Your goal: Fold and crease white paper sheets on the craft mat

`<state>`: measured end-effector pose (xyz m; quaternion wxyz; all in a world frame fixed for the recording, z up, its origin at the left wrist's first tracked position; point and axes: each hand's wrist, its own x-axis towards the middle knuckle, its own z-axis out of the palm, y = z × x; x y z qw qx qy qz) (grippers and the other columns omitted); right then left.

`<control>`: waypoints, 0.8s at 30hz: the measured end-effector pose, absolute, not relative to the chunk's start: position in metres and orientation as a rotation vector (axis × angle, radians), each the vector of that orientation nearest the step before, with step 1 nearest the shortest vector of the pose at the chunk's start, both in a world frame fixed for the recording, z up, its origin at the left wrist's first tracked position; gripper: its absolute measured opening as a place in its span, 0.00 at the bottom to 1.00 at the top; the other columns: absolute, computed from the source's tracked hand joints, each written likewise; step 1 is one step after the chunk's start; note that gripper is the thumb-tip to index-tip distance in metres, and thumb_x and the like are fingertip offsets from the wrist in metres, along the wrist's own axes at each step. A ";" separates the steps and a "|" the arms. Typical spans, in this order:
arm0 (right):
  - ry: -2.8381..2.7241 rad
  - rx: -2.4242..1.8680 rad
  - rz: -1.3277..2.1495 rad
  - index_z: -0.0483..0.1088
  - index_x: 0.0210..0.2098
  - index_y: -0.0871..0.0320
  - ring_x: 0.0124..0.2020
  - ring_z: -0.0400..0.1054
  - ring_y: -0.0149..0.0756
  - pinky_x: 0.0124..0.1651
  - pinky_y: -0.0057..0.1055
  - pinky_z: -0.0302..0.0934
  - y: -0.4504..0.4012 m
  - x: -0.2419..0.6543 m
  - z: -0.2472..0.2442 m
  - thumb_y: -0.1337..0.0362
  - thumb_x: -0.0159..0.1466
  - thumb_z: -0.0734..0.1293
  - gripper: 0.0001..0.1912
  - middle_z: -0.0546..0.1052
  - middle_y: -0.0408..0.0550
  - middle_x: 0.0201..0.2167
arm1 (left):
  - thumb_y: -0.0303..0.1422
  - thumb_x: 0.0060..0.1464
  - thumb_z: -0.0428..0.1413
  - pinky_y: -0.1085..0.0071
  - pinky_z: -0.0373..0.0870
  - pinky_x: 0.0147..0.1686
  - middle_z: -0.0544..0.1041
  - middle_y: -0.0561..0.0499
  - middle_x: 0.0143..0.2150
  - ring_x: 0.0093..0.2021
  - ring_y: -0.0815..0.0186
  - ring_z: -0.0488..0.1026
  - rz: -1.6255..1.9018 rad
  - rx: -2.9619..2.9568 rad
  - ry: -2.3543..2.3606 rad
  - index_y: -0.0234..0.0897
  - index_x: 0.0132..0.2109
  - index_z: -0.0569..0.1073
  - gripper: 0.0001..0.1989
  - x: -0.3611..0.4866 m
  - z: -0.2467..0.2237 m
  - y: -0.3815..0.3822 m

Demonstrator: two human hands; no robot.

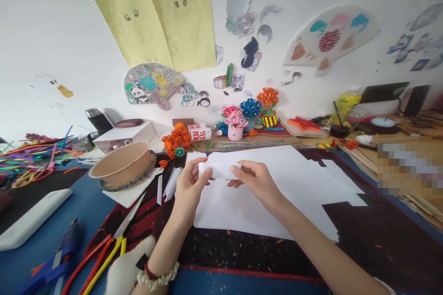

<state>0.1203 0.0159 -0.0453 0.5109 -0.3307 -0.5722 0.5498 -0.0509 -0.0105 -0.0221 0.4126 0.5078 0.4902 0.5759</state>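
Between my two hands is a small white piece of paper [218, 170], held up level above large white sheets [249, 203]. My left hand [191, 182] pinches its left end, thumb in front and fingers behind. At the other end, my right hand [254, 177] grips it the same way. Narrow folded white paper strips [171, 183] lie just left of my left hand. Scissors with red and yellow handles [119, 237] rest farther left, blades pointing away.
A tan round bowl [119, 166] stands at the left, near a blue glue gun [64, 258] and a white case [34, 219]. Orange craft flowers [178, 140] and a pink flower pot [235, 131] line the back. Thin wooden sticks [367, 161] lie at the right.
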 end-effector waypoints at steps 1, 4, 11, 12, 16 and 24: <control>-1.377 -0.795 1.323 0.76 0.32 0.60 0.28 0.74 0.37 0.31 0.33 0.68 0.016 0.120 -0.046 0.50 0.58 0.68 0.18 0.77 0.48 0.27 | 0.36 0.49 0.61 0.76 0.66 0.30 0.75 0.53 0.31 0.30 0.71 0.71 1.473 1.257 1.235 0.36 0.46 0.70 0.17 -0.051 -0.022 -0.011; -1.356 -0.794 1.347 0.76 0.34 0.60 0.28 0.74 0.37 0.32 0.33 0.68 0.016 0.120 -0.045 0.51 0.56 0.70 0.18 0.78 0.49 0.28 | 0.34 0.48 0.62 0.76 0.66 0.31 0.74 0.55 0.29 0.28 0.71 0.70 1.508 1.221 1.229 0.36 0.45 0.71 0.17 -0.052 -0.021 -0.011; -1.235 -0.773 1.505 0.77 0.38 0.60 0.33 0.75 0.40 0.40 0.37 0.69 0.013 0.123 -0.038 0.50 0.55 0.71 0.20 0.79 0.52 0.36 | 0.34 0.46 0.63 0.75 0.66 0.30 0.77 0.53 0.32 0.30 0.69 0.72 1.541 1.228 1.246 0.36 0.45 0.71 0.19 -0.052 -0.022 -0.010; -1.232 -0.759 1.522 0.77 0.39 0.61 0.35 0.75 0.41 0.41 0.38 0.69 0.013 0.124 -0.037 0.51 0.55 0.71 0.20 0.79 0.52 0.36 | 0.34 0.45 0.63 0.75 0.67 0.30 0.77 0.53 0.32 0.30 0.69 0.72 1.544 1.228 1.251 0.36 0.45 0.71 0.19 -0.053 -0.023 -0.010; -1.224 -0.751 1.560 0.77 0.38 0.61 0.36 0.75 0.41 0.45 0.40 0.68 0.013 0.126 -0.035 0.52 0.54 0.72 0.19 0.79 0.51 0.35 | 0.34 0.45 0.64 0.75 0.68 0.31 0.78 0.53 0.33 0.32 0.69 0.74 1.553 1.224 1.248 0.36 0.45 0.71 0.19 -0.053 -0.024 -0.009; -1.206 -0.824 1.538 0.75 0.27 0.60 0.33 0.75 0.41 0.43 0.39 0.68 0.012 0.127 -0.033 0.54 0.50 0.75 0.15 0.77 0.46 0.27 | 0.34 0.44 0.64 0.74 0.70 0.33 0.78 0.52 0.34 0.33 0.68 0.74 1.558 1.237 1.269 0.37 0.44 0.71 0.19 -0.052 -0.025 -0.009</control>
